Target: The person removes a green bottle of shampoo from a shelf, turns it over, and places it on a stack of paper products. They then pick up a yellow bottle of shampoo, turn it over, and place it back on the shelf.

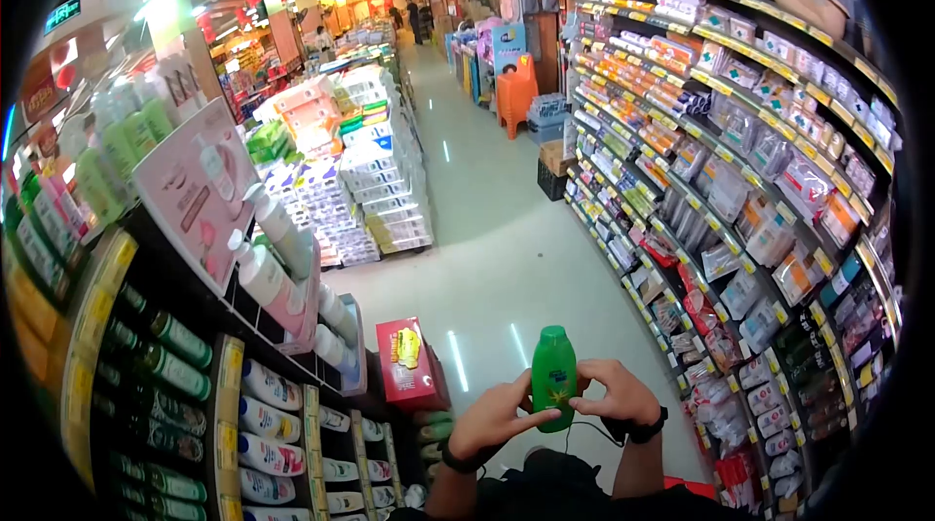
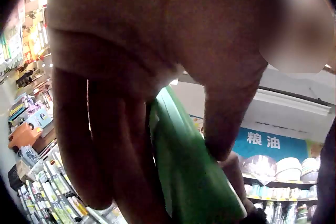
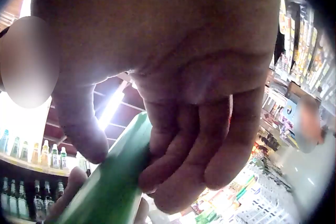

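Note:
A green shampoo bottle (image 1: pixel 553 365) with a green cap is held upright in front of the body between both hands. My left hand (image 1: pixel 495 419) grips it from the left, its thumb across the lower front of the label. From the right, my right hand (image 1: pixel 623 392) holds the other side, thumb near the label's lower edge. In the left wrist view the bottle (image 2: pixel 184 166) runs between thumb and fingers. The right wrist view shows the bottle (image 3: pixel 115 176) between that thumb and the curled fingers, whose far sides are hidden.
A shelf of bottles (image 1: pixel 273 453) stands close on the left, with pump bottles (image 1: pixel 268 278) on top. A red box (image 1: pixel 414 365) sits on the floor beside it. Tall shelves of packaged goods (image 1: pixel 740 170) line the right. Stacked tissue packs (image 1: pixel 375 161) and an orange stool (image 1: pixel 516 97) stand farther ahead.

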### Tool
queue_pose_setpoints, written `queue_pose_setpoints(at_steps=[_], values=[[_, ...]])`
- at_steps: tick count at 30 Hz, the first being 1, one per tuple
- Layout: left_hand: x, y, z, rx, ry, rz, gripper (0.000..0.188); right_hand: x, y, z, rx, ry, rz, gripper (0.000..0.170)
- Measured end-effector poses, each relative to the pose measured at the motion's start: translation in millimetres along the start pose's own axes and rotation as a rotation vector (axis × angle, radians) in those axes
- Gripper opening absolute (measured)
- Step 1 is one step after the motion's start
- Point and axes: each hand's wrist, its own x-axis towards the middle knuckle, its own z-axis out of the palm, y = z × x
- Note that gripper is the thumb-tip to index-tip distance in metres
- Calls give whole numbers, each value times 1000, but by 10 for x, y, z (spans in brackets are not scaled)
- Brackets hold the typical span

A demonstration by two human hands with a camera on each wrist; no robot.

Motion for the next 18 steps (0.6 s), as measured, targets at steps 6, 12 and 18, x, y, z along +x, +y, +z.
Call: queue_pose_setpoints(at_steps=[6,12,18], values=[[699,-405,-359,-113,-50,-122,64,793,772,-312,129,-109,-11,24],[1426,-837,-728,-130,-17,-242,68,1759,1342,-696,151,-246,-21,30],[2062,-1344,-921,40,-138,-365,66,2238,2148,-840,148,-350,-99,42]])
